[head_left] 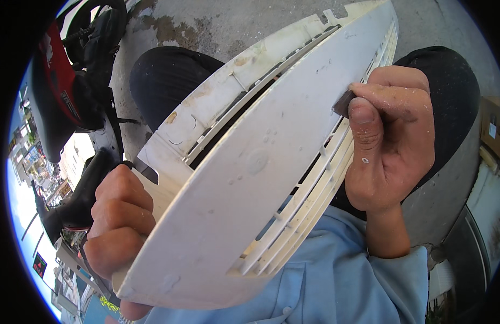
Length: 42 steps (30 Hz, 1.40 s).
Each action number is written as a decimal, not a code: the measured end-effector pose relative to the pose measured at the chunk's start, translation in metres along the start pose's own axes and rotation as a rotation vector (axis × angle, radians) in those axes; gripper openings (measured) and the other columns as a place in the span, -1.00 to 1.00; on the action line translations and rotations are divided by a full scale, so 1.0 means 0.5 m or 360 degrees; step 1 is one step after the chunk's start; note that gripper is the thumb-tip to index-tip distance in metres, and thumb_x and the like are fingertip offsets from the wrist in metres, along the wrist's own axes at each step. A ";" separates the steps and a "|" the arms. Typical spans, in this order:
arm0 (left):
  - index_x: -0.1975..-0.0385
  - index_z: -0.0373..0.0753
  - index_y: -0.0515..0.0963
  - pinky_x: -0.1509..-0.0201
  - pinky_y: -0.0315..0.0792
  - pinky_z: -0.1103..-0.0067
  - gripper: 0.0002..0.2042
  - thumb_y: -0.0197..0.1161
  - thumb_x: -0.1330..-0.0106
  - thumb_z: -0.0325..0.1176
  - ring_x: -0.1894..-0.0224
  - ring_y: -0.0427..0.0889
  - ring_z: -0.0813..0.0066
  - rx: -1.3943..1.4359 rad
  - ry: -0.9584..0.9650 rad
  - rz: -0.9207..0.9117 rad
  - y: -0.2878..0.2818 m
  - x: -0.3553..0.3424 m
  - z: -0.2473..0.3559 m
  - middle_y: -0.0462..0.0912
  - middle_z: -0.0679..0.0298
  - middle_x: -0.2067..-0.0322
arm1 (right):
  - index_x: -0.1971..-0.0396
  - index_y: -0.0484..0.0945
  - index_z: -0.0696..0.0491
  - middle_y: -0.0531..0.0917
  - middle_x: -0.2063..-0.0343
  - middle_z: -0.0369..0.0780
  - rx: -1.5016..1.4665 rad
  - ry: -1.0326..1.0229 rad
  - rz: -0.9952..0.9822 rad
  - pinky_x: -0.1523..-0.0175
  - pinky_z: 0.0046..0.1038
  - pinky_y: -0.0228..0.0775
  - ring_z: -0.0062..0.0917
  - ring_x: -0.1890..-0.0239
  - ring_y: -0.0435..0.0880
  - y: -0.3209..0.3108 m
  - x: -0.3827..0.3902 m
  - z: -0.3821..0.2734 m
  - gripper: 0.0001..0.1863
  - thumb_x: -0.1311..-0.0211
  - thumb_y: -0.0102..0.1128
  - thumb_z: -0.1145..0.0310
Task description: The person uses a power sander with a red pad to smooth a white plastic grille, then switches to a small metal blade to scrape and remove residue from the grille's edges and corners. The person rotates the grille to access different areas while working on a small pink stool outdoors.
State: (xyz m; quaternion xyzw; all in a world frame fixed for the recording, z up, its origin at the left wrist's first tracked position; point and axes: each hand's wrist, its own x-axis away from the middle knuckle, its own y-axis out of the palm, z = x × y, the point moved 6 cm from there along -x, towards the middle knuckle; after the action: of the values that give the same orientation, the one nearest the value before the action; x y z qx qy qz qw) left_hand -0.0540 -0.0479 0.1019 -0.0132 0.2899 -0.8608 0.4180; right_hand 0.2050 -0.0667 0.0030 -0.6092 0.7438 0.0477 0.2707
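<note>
A long white plastic cover (pixel 233 194) lies slantwise over my lap, its far end pointing up to the right. Slats (pixel 298 216) run along its right side, and a dark gap opens on its left. My left hand (pixel 120 221) grips the near left end, with its fingers curled round the edge; part of the thumb is hidden. Between thumb and fingertips, my right hand (pixel 393 135) pinches a small dark flat piece (pixel 344 103), which rests on the cover's face near the upper slats. Pale specks and a few round marks show on the white surface.
A red and black motorbike (pixel 61 92) stands at the left. Grey concrete floor (pixel 217 27) with a dark stained patch stretches beyond my knees in dark trousers (pixel 169 81). To the right are a cardboard box (pixel 492 127) and a pale panel (pixel 490 208).
</note>
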 end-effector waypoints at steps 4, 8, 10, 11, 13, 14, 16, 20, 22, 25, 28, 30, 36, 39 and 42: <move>0.36 -0.12 0.37 0.54 0.11 0.48 -0.37 -0.02 -0.31 0.45 0.63 0.31 0.53 0.0041 0.0013 0.0099 -0.004 0.018 -0.007 0.41 0.33 0.56 | 0.16 0.53 0.26 0.50 0.24 -0.15 0.0015 0.0047 0.0049 0.27 -0.72 0.21 -0.72 0.35 0.37 0.006 0.002 0.004 -0.88 -0.42 0.14 0.53; 0.38 -0.11 0.37 0.57 0.09 0.50 -0.40 0.06 -0.28 0.42 0.64 0.30 0.52 -0.0176 -0.0033 0.0102 0.006 -0.005 -0.002 0.40 0.32 0.56 | 0.17 0.53 0.27 0.50 0.24 -0.15 -0.0036 0.0014 -0.0042 0.26 -0.70 0.24 -0.72 0.32 0.41 0.010 -0.001 -0.027 -0.89 -0.42 0.14 0.53; 0.39 -0.11 0.37 0.58 0.09 0.51 -0.46 0.16 -0.26 0.34 0.64 0.29 0.51 -0.0322 -0.0078 0.0132 0.012 -0.002 0.001 0.39 0.32 0.56 | 0.17 0.53 0.27 0.51 0.26 -0.15 -0.0056 0.0273 0.0042 0.25 -0.69 0.26 -0.71 0.31 0.42 0.001 0.004 0.001 -0.88 -0.42 0.15 0.53; 0.39 -0.10 0.36 0.58 0.08 0.51 -0.48 0.21 -0.25 0.29 0.65 0.28 0.51 -0.0318 -0.0083 0.0131 0.012 -0.003 0.002 0.39 0.32 0.57 | 0.17 0.53 0.27 0.50 0.26 -0.16 -0.0049 0.0223 0.0041 0.25 -0.68 0.27 -0.70 0.32 0.43 0.002 0.001 0.004 -0.89 -0.42 0.14 0.53; 0.40 -0.10 0.35 0.58 0.08 0.51 -0.53 0.31 -0.24 0.18 0.65 0.27 0.51 0.0016 0.0013 0.0024 0.006 -0.022 -0.002 0.37 0.31 0.58 | 0.18 0.53 0.27 0.50 0.27 -0.17 -0.0035 0.0130 0.0045 0.23 -0.67 0.30 -0.70 0.33 0.43 0.003 -0.003 0.005 -0.89 -0.43 0.13 0.53; 0.39 -0.10 0.35 0.58 0.08 0.51 -0.53 0.30 -0.24 0.19 0.65 0.27 0.51 -0.0035 0.0015 0.0068 0.005 -0.014 -0.003 0.37 0.32 0.58 | 0.18 0.52 0.27 0.50 0.27 -0.18 -0.0045 0.0085 0.0011 0.24 -0.67 0.30 -0.70 0.32 0.43 0.006 -0.001 -0.009 -0.89 -0.43 0.13 0.53; 0.39 -0.10 0.35 0.58 0.08 0.51 -0.52 0.30 -0.24 0.20 0.65 0.27 0.51 -0.0139 0.0020 0.0154 0.006 0.011 -0.005 0.36 0.32 0.59 | 0.18 0.52 0.28 0.49 0.25 -0.17 -0.0031 0.0100 0.0055 0.24 -0.68 0.29 -0.70 0.33 0.43 0.008 0.002 -0.006 -0.90 -0.43 0.12 0.54; 0.38 -0.11 0.36 0.58 0.08 0.51 -0.52 0.27 -0.27 0.21 0.65 0.27 0.51 -0.0068 -0.0082 0.0255 0.011 0.006 0.006 0.36 0.32 0.59 | 0.19 0.52 0.28 0.49 0.23 -0.16 -0.0048 0.0177 0.0097 0.24 -0.69 0.28 -0.70 0.33 0.43 0.009 0.012 -0.014 -0.91 -0.42 0.12 0.57; 0.38 -0.11 0.36 0.58 0.08 0.51 -0.55 0.28 -0.28 0.18 0.65 0.27 0.51 -0.0006 -0.0033 0.0169 0.014 -0.016 0.001 0.36 0.32 0.59 | 0.19 0.52 0.28 0.49 0.23 -0.16 -0.0023 0.0168 0.0115 0.25 -0.69 0.28 -0.71 0.34 0.42 0.007 0.013 -0.014 -0.92 -0.42 0.12 0.58; 0.38 -0.10 0.36 0.58 0.08 0.51 -0.58 0.32 -0.28 0.10 0.65 0.27 0.51 -0.0076 -0.0090 0.0162 0.012 -0.016 0.010 0.37 0.31 0.59 | 0.18 0.52 0.28 0.51 0.25 -0.15 -0.0021 0.0131 0.0096 0.24 -0.69 0.29 -0.69 0.33 0.43 0.008 0.007 -0.016 -0.91 -0.42 0.11 0.58; 0.38 -0.09 0.36 0.58 0.10 0.51 -0.58 0.38 -0.25 0.08 0.64 0.29 0.51 -0.0179 -0.0033 0.0110 0.007 0.006 -0.001 0.38 0.31 0.58 | 0.19 0.53 0.28 0.52 0.28 -0.15 0.0000 0.0161 0.0044 0.23 -0.67 0.32 -0.66 0.31 0.46 0.006 0.011 -0.034 -0.91 -0.41 0.13 0.56; 0.37 -0.09 0.36 0.57 0.10 0.51 -0.59 0.43 -0.22 0.03 0.64 0.29 0.51 -0.0235 -0.0112 0.0138 0.010 0.007 0.003 0.39 0.31 0.56 | 0.20 0.54 0.27 0.52 0.29 -0.14 -0.0021 0.0364 0.0108 0.23 -0.67 0.30 -0.64 0.30 0.47 0.003 0.013 -0.013 -0.91 -0.39 0.16 0.56; 0.33 -0.08 0.41 0.55 0.12 0.50 -0.59 0.49 -0.16 0.01 0.61 0.32 0.48 -0.0373 -0.0235 0.0081 0.009 0.007 0.011 0.41 0.28 0.54 | 0.22 0.54 0.26 0.53 0.29 -0.18 0.0001 0.0189 0.0116 0.27 -0.70 0.29 -0.72 0.35 0.45 0.009 0.011 -0.031 -0.93 -0.40 0.15 0.57; 0.30 -0.09 0.44 0.55 0.13 0.49 -0.56 0.50 -0.13 0.07 0.60 0.32 0.47 -0.0360 -0.0270 0.0042 0.002 0.013 0.015 0.43 0.26 0.53 | 0.21 0.54 0.27 0.52 0.29 -0.17 -0.0021 0.0356 0.0168 0.28 -0.71 0.26 -0.72 0.35 0.43 0.009 0.020 -0.011 -0.92 -0.39 0.16 0.57; 0.30 -0.10 0.45 0.55 0.13 0.50 -0.53 0.49 -0.12 0.12 0.60 0.33 0.48 -0.0291 -0.0250 0.0053 0.003 0.015 0.010 0.44 0.26 0.53 | 0.20 0.53 0.28 0.50 0.26 -0.17 -0.0002 0.0241 0.0098 0.26 -0.70 0.27 -0.72 0.34 0.42 0.009 0.022 -0.037 -0.92 -0.39 0.16 0.57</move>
State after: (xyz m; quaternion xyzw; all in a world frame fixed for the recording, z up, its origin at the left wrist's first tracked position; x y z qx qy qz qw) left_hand -0.0564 -0.0564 0.1039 -0.1139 0.3338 -0.8200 0.4507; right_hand 0.1934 -0.0826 0.0124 -0.5880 0.7806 0.0103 0.2117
